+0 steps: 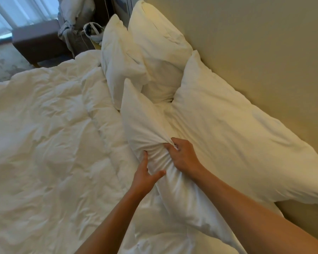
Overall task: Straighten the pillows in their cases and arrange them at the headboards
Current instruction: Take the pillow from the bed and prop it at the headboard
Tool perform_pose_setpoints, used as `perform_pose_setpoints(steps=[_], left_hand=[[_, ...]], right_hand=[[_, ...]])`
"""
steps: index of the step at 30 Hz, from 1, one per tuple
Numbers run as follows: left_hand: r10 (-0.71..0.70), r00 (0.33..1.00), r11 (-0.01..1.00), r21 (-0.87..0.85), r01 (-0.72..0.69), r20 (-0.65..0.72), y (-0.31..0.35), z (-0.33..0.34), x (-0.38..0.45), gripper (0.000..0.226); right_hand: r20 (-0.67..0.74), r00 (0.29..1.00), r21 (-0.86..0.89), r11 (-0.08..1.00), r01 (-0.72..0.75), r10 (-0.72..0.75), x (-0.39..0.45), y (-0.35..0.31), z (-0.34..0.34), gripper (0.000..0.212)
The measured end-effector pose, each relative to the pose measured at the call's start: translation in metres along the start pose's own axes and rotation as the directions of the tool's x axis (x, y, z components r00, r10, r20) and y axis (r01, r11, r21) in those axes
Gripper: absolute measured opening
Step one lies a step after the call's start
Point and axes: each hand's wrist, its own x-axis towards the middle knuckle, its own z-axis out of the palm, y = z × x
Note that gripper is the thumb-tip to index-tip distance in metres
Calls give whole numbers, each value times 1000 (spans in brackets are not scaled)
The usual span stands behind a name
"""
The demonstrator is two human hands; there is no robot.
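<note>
A bunched fold of white cotton pillowcase is pinched tight in the grip of the right hand [182, 154], whose fingers are curled closed over the gathered cloth at the upper edge of the near front pillow [149, 129], a plump white rectangular pillow standing on its long edge on the bed. The left hand [145, 176] is pressed against the same pillow's outer face just below and beside the right, with the thumb spread apart from the fingers and the cloth cupped rather than pinched; creases are drawn in the fabric between the two hands. Two bare forearms are seen reaching in from the lower edge of the view. Four white pillows can be counted in all. Just behind the held pillow, a large white pillow [237, 136] is leaned against the plain beige headboard wall [264, 52]. Farther along, a second pair is set: a far back pillow [160, 50] is propped upright against the same wall, and a far front pillow [117, 66] is stood just before it, touching it. One rumpled white quilted duvet [44, 134] is spread over the bed to the left of the pillows. Beyond the bed's far side, one dark brown upholstered bench [39, 43] is set on a grey patterned carpet [2, 61], beside pale sheer curtains [17, 11], and a heap of grey and white items by the far corner cannot be told apart.
</note>
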Motion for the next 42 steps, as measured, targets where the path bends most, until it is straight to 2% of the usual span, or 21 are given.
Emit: perform_pose_setpoints(steps=[4, 7, 10, 12, 13, 15, 17, 19, 22, 25, 29, 34, 38, 42], left_hand=[[25, 1000, 998, -51, -26, -8, 15, -28, -9, 117], [95, 995, 994, 50, -93, -23, 33, -25, -5, 119], [124, 992, 981, 146, -125, 18, 42, -2, 6, 117], [88, 993, 978, 180, -101, 83, 39, 18, 14, 116], [53, 992, 976, 206, -76, 116, 35, 29, 18, 116], [-26, 984, 967, 252, -20, 179, 24, 48, 22, 115], [-80, 974, 957, 290, 15, 210, 12, 62, 23, 111], [-103, 974, 941, 336, 29, 203, 4, 70, 22, 109], [-117, 976, 927, 373, 41, 183, 1, 75, 19, 109], [-131, 974, 922, 385, 52, 183, 8, 78, 15, 109], [-89, 985, 909, 417, 18, 151, 28, 89, 9, 103], [-39, 988, 856, 515, -46, 152, 55, 116, -4, 99], [-80, 990, 813, 583, -6, 120, 64, 139, -14, 97], [-125, 990, 786, 616, 55, 71, 72, 151, -19, 95]], right_hand=[[1, 996, 86, 992, 89, -90, 0, -34, 0, 42], [-110, 989, 59, 992, 108, -101, 10, -36, -21, 45], [-234, 972, -132, 991, 4, -35, 19, -5, -52, 37], [-247, 967, -305, 941, -145, 70, 17, 28, -72, 18], [-232, 963, -366, 905, -216, 136, 12, 45, -79, 20], [-174, 959, -460, 842, -281, 224, -3, 78, -88, 42], [-149, 964, -564, 782, -264, 218, -22, 102, -87, 55], [-160, 969, -642, 726, -246, 187, -38, 118, -83, 56], [-215, 968, -644, 727, -239, 128, -51, 127, -77, 43], [-213, 972, -616, 758, -213, 100, -55, 128, -78, 30], [-232, 972, -544, 822, -169, 46, -52, 124, -107, 15], [-191, 981, -581, 800, -149, 44, -50, 127, -141, 22], [-183, 980, -606, 776, -172, 75, -55, 132, -154, 12], [-103, 992, -621, 774, -121, 72, -70, 133, -172, 34]])
